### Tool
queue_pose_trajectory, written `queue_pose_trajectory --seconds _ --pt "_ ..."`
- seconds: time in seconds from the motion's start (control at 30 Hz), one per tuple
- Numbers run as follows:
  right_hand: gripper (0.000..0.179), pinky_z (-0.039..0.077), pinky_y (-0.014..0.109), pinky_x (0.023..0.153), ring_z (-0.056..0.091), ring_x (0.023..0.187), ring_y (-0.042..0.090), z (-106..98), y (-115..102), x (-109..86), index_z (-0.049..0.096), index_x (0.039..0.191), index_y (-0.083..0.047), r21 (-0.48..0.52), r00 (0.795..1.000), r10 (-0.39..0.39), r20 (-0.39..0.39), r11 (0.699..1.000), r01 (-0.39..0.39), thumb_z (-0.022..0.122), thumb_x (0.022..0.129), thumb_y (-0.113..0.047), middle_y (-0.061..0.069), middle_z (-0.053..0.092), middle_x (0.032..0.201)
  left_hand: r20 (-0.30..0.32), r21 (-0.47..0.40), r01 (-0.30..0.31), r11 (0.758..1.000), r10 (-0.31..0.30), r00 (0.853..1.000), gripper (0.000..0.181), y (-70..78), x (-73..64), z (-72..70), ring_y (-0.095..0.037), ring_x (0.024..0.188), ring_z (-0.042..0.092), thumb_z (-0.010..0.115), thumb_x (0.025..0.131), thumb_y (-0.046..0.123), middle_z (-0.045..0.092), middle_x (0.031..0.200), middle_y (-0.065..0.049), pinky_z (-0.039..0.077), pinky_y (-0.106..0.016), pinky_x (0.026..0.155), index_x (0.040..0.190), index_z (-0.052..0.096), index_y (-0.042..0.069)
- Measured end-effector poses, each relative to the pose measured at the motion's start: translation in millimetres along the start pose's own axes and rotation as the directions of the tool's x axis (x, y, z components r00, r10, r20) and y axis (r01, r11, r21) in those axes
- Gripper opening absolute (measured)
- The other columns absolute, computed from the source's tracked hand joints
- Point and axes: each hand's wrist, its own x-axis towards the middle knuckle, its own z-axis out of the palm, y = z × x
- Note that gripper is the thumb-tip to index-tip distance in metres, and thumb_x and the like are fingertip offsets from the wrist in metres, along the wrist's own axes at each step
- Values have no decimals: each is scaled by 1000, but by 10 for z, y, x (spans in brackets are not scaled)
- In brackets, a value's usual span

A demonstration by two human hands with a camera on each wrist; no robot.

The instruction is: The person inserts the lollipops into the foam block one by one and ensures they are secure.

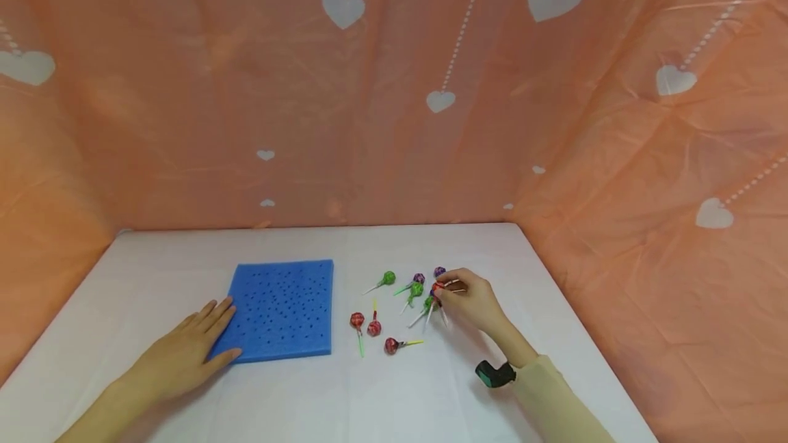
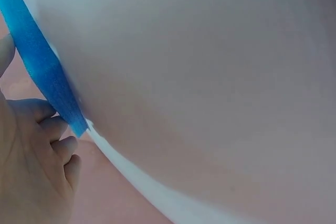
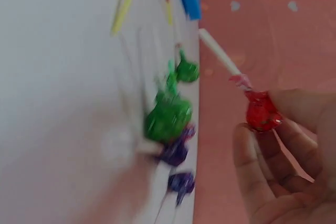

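Note:
A blue foam block [image 1: 283,313], its top dotted with small holes, lies flat on the left part of the white table. My left hand [image 1: 175,357] rests at its left edge with fingers extended; the left wrist view shows fingertips against the side of the foam [image 2: 50,74]. Between thumb and fingers, my right hand [image 1: 474,301] pinches a red-wrapped lollipop [image 3: 261,113] by its head, the white stick pointing away from the palm. Below that hand lie more lollipops, including a green one [image 1: 416,290] and a purple one [image 1: 440,271].
Three red lollipops lie between the foam and the right hand, one with a green stick [image 1: 357,320] and one on its side [image 1: 391,346]. Another green lollipop [image 1: 388,277] lies farther back. An orange cloth [image 1: 394,176] with white hearts encloses the table's back and sides.

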Motion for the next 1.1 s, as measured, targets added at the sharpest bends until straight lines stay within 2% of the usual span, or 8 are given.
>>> queue_pose_trajectory --seconds 0.23,0.47,0.73,0.93,1.1 --pt "22 61 23 84 71 103 29 211 -293 165 74 111 -2 128 989 -131 -62 982 138 79 90 0 14 69 111 -16 36 -16 999 17 1000 82 -12 17 -43 -55 144 37 64 100 51 37 160 -32 37 -66 114 150 45 -12" --pt "25 62 28 86 71 107 33 424 -537 283 72 110 4 240 971 -223 -89 941 238 79 87 8 19 65 111 -11 33 -21 999 21 1000 82 27 17 -68 -55 145 36 63 101 50 36 160 -33 36 -66 115 150 44 -14" --pt "25 62 30 88 71 108 31 736 -745 420 73 108 4 323 954 -282 -103 897 300 80 85 10 18 65 110 10 35 -21 999 21 1000 80 38 12 -56 -56 144 36 63 102 47 36 159 -35 36 -67 115 149 43 -15" --pt "25 62 35 89 71 107 33 989 -876 526 73 108 4 354 947 -311 -84 879 320 80 84 10 18 65 110 11 25 -20 1000 19 1000 78 70 4 -50 -56 144 36 65 101 44 37 158 -35 36 -66 116 148 45 -16" --pt "25 62 33 89 71 108 32 1198 -999 586 72 108 4 367 941 -333 -65 869 333 79 84 11 18 64 112 23 8 -13 1000 13 1000 79 71 -8 -34 -57 145 35 63 102 45 35 159 -35 35 -66 116 149 43 -15"
